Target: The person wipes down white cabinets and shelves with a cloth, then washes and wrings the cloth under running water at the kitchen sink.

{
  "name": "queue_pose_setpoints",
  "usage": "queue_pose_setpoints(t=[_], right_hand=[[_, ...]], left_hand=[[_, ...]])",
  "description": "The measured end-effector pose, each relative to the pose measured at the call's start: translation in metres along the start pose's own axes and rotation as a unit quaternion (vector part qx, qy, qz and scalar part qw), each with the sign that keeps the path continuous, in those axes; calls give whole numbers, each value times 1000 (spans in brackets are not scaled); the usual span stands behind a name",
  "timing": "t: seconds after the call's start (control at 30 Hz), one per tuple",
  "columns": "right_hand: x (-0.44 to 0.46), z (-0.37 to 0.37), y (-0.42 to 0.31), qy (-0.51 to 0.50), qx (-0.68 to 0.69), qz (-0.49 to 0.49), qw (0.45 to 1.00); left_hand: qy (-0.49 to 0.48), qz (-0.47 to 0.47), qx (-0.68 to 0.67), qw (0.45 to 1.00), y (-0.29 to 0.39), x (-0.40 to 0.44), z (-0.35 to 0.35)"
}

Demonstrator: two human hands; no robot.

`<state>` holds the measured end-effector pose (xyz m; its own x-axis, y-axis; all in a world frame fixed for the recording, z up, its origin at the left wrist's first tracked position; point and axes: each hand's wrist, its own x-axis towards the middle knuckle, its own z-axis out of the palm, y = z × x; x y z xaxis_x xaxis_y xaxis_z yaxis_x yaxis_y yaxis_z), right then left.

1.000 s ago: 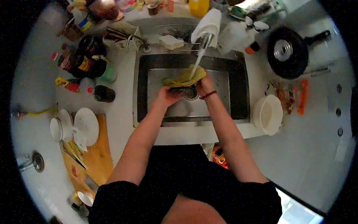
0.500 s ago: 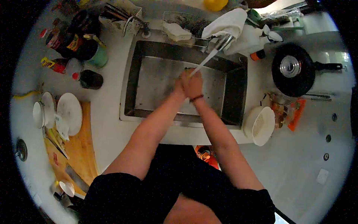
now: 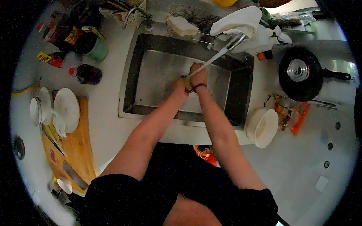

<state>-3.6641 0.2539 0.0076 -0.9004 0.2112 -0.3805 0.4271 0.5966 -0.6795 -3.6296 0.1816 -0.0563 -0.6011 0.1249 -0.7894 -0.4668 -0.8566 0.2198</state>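
Water runs from the tap (image 3: 236,40) onto my two hands, which are close together over the steel sink (image 3: 151,75). My left hand (image 3: 180,86) is closed on a yellowish cloth (image 3: 187,83), of which only a small bunched part shows between the hands. My right hand (image 3: 197,75), with a dark red bead bracelet at the wrist, is closed beside it, its fingers pressed round the same cloth. Most of the cloth is hidden by the hands. A white cloth (image 3: 237,22) hangs over the tap.
Right of the sink are a white basket (image 3: 263,128) and a black pan (image 3: 301,86) with a lid. Bottles (image 3: 88,74), plates (image 3: 67,109) and a cutting board (image 3: 83,147) with a knife (image 3: 74,175) are at left. Behind the sink, a wire rack holds a white block (image 3: 182,26).
The yellowish cloth was spread between my hands beside a dark item; now it is bunched up between them. The dark item no longer shows. The view has shifted.
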Motion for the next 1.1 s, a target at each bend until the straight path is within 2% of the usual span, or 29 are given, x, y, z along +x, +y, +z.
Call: queue_pose_setpoints(t=[0.07, 0.13, 0.17, 0.23, 0.27, 0.3, 0.33, 0.37, 0.4, 0.43, 0.47, 0.53, 0.57, 0.6, 0.67, 0.7, 0.77, 0.83, 0.9, 0.97, 1.03, 1.1], right_hand=[[27, 6, 32, -18, 135, -4, 991], [-14, 11, 33, -50, 123, -99, 986], [-37, 16, 24, -31, 79, -174, 981], [-84, 28, 4, 58, -45, -334, 940], [-87, 19, -10, 22, -222, -316, 922], [-90, 9, -25, -17, -388, -316, 866], [-67, 7, -22, 32, -280, -144, 949], [-35, 7, -17, 78, -159, 35, 984], [26, 10, 33, 35, -96, -35, 994], [43, 17, 57, 15, -47, -77, 996], [60, 24, 78, -8, 4, -117, 993], [29, 21, 75, -13, 58, -145, 988], [-7, 24, 61, 60, 58, -237, 968], [-40, 18, 31, 120, -30, -363, 923], [-66, 22, -7, 163, -239, -432, 854], [-71, 31, -16, 148, -357, -377, 842], [-43, 42, 12, 120, -364, -231, 894], [9, 26, 39, 62, -186, -105, 975], [16, -2, 20, -24, -44, -24, 998], [-9, 4, 22, 80, -113, -287, 948], [-54, 14, 13, 114, -161, -402, 894], [-88, 25, -1, 107, -217, -383, 891]], left_hand=[[6, 25, -55, 998, -4, -1, 2], [-63, -36, -69, 995, 24, 14, -15], [-101, -65, -78, 990, 35, 24, -17], [-187, 57, 127, 973, 27, 28, -10], [-222, 116, 229, 941, 18, 29, -5], [-253, 174, 328, 893, 13, 29, -5], [-278, 229, 423, 831, 8, 28, -7], [-299, 280, 512, 755, 3, 28, -10], [-254, 167, 351, 885, -5, 30, -9], [-197, 45, 173, 964, -15, 34, -10], [-130, -79, -15, 988, -18, 36, -14], [-169, -56, 29, 984, 2, 33, -21], [-192, -62, 18, 979, 13, 28, -23], [-206, -75, 7, 976, 20, 24, -24], [-221, -91, 3, 971, 21, 21, -25], [-217, -95, 7, 972, 20, 22, -25], [-190, -95, 18, 977, 6, 29, -22], [-151, -89, 28, 984, -7, 32, -17], [-138, -81, 36, 986, -7, 33, -14], [-161, -72, 29, 984, 8, 32, -15], [-213, -88, -3, 973, 28, 21, -15], [-244, -103, -12, 964, 27, 22, -17]])
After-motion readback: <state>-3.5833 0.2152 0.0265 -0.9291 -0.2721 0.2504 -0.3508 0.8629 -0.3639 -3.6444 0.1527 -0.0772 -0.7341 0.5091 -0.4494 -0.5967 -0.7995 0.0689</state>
